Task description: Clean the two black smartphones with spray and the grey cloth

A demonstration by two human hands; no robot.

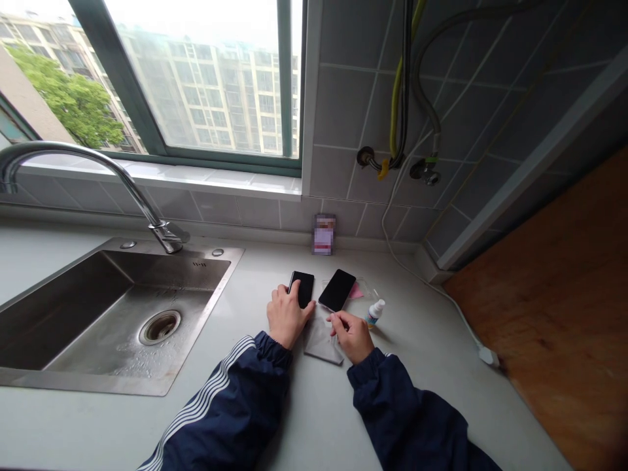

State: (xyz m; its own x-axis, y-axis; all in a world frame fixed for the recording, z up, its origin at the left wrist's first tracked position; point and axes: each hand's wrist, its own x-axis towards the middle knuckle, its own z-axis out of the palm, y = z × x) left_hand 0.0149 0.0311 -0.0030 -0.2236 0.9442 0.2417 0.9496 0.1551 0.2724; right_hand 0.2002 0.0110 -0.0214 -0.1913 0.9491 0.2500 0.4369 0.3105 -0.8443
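Note:
My left hand lies over the lower end of a black smartphone, its fingers on the left side and its thumb at the lower right corner. My right hand is closed, thumb and index finger pinched together above a clear flat sheet or case; whatever it holds is too small to make out. Just beyond those fingertips a second black phone lies tilted to the right. A small white spray bottle stands upright beside my right hand.
A steel sink with a curved faucet is on the left. Against the tiled wall leans a small, blurred card or picture. Clear packaging with a pink piece lies behind the second phone. A white cable runs along the right.

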